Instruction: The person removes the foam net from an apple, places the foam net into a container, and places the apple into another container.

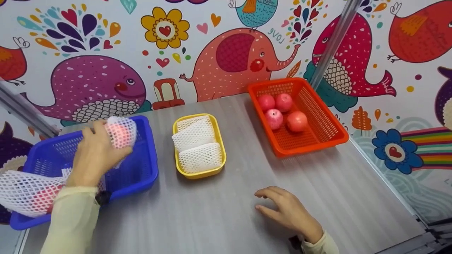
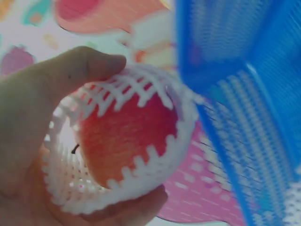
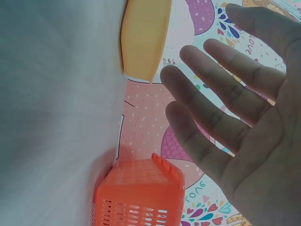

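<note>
My left hand grips a red apple sleeved in a white foam net, above the blue basket. In the left wrist view the thumb and fingers curl round the net, and the apple's stem shows at its open end. Another netted red fruit lies at the basket's left side, partly hidden by my left arm. My right hand hovers over the table's front right, holding nothing. The right wrist view shows its fingers spread and relaxed.
Folded white foam nets fill a small yellow basket mid-table. At the back right stands an orange basket with several red fruits inside. A patterned wall and metal posts bound the table.
</note>
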A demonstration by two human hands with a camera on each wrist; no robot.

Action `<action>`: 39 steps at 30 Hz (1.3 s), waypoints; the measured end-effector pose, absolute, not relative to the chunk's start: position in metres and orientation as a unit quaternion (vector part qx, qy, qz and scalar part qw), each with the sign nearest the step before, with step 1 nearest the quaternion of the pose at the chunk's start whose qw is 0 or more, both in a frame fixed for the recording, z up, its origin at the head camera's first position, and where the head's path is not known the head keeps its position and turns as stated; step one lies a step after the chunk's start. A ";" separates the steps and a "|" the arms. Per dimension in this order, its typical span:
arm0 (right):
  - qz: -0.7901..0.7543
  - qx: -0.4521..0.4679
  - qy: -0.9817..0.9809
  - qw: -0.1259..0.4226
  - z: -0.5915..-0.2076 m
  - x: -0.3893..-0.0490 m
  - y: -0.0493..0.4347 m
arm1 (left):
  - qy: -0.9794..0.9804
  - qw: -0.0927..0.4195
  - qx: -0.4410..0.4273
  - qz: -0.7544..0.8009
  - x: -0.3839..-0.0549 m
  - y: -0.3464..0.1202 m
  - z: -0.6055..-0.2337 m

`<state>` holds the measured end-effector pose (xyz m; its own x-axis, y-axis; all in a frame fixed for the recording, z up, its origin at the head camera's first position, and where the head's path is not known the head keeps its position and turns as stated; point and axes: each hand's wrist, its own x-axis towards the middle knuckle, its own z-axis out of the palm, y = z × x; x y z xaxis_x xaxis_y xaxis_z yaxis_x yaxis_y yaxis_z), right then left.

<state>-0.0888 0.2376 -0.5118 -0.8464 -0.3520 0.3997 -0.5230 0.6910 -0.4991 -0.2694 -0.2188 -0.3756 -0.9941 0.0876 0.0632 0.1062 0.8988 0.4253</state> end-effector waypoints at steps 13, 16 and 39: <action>0.374 0.277 -0.875 0.133 -0.512 -0.091 0.228 | -0.922 0.111 -0.225 -0.294 -0.132 -0.123 -0.447; 0.396 0.296 -0.859 0.131 -0.513 -0.092 0.221 | -0.905 0.103 -0.250 -0.328 -0.112 -0.107 -0.471; 0.465 0.407 -0.780 0.096 -0.526 -0.093 0.191 | -0.872 -0.001 -0.335 -0.356 -0.089 -0.063 -0.512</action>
<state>-0.0933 0.1905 -0.5259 -0.6500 -0.5461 0.5285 -0.7248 0.2368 -0.6470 -0.0890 -0.0625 -0.5116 -0.7758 0.5849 0.2365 0.5833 0.5222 0.6222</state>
